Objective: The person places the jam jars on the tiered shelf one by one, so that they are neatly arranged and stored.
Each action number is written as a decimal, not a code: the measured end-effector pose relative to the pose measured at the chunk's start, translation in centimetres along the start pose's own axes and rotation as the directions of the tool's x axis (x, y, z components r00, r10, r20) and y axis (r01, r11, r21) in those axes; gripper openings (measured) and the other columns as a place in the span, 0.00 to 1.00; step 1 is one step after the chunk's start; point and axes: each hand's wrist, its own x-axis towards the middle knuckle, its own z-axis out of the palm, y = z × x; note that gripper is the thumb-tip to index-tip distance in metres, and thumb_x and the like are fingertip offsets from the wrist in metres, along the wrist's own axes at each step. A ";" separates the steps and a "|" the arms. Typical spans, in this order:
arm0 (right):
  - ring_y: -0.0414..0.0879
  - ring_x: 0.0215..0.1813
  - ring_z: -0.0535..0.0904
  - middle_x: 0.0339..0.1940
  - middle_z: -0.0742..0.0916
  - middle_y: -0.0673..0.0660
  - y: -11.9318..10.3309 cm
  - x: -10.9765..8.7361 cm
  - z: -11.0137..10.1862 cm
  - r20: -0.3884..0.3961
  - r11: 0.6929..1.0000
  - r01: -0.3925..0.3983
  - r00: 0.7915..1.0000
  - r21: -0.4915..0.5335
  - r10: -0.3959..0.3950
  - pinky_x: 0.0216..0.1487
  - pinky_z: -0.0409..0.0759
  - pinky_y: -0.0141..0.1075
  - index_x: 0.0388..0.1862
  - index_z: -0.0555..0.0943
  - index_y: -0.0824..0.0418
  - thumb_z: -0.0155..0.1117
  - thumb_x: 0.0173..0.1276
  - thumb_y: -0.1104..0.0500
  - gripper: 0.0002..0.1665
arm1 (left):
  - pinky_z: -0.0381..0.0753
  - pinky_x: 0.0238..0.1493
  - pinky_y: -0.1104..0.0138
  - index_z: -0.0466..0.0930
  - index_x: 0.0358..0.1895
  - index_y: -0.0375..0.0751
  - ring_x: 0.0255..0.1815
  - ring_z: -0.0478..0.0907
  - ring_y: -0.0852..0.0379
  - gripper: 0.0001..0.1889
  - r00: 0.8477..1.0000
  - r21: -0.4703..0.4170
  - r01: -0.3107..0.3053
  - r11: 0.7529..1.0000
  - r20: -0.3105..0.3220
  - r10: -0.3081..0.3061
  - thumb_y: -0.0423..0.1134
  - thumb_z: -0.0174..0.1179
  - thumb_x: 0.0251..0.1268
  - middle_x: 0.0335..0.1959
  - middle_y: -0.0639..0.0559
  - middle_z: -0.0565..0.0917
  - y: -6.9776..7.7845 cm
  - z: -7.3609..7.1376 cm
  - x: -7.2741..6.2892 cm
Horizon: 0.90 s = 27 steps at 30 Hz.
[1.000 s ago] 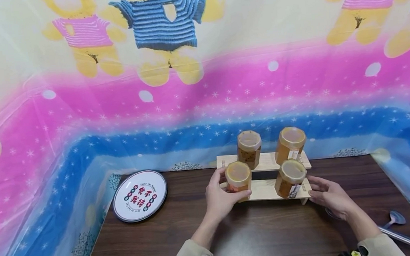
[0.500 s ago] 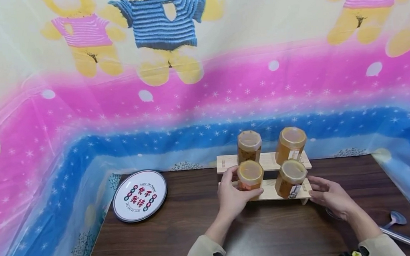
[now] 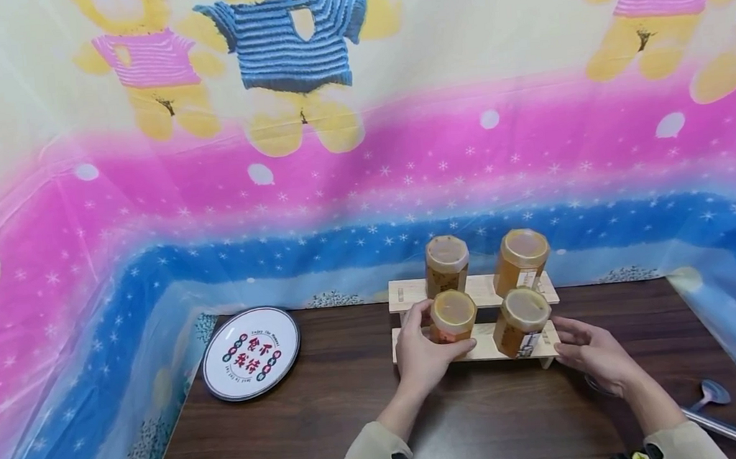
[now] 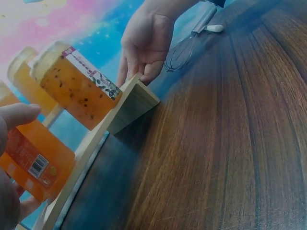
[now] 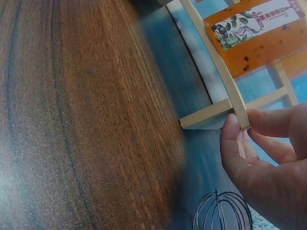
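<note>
A two-tier wooden rack [image 3: 481, 350] stands at the back of the table with jars on both tiers. My left hand [image 3: 422, 355] grips an orange jar [image 4: 43, 160] at the left of the lower tier, thumb on the near side. The jar's base is right at the shelf board. To its right on that tier is a seeded amber jar [image 4: 79, 86] with a white label. Two more jars, one seeded [image 3: 446, 263] and one plain amber [image 3: 524, 257], stand on the upper tier. My right hand [image 3: 595, 352] pinches the lower shelf's right end between thumb and fingers.
A white plate [image 3: 251, 354] with red lettering lies on the left of the table. On the right are a ladle [image 3: 713, 393] and a whisk [image 5: 223, 211], the whisk partly behind the right hand. A printed cloth [image 3: 334, 210] hangs behind the table.
My left hand has slid the orange jar to the right along the lower tier, nearer the seeded jar. The right hand stays at the rack's end.
</note>
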 end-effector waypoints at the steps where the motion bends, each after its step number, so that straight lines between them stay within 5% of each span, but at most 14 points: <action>1: 0.48 0.59 0.81 0.74 0.64 0.83 0.0 0.0 0.0 0.001 1.000 0.001 1.000 -0.002 -0.001 0.58 0.83 0.43 0.83 0.49 0.73 0.57 0.79 0.69 0.41 | 0.77 0.61 0.55 0.77 0.63 0.61 0.57 0.76 0.62 0.43 1.000 0.003 0.003 1.000 -0.004 -0.003 0.46 0.89 0.38 0.53 0.64 0.79 0.0 0.0 0.0; 16: 0.43 0.57 0.82 0.74 0.63 0.83 0.2 0.1 0.0 0.000 1.000 -0.002 1.000 0.026 0.002 0.58 0.83 0.42 0.83 0.48 0.72 0.57 0.79 0.69 0.42 | 0.77 0.63 0.56 0.77 0.63 0.58 0.58 0.77 0.61 0.44 0.999 0.009 0.012 1.000 -0.039 -0.012 0.45 0.89 0.37 0.55 0.63 0.78 -0.2 0.4 -0.1; 27: 0.47 0.59 0.82 0.75 0.63 0.83 -0.1 0.1 0.1 -0.005 1.000 -0.010 1.000 -0.008 0.010 0.58 0.83 0.43 0.83 0.49 0.73 0.57 0.79 0.69 0.41 | 0.75 0.65 0.53 0.74 0.67 0.55 0.61 0.76 0.59 0.45 1.000 -0.015 0.007 1.000 0.017 -0.006 0.44 0.87 0.41 0.58 0.60 0.79 -0.4 -0.1 -0.5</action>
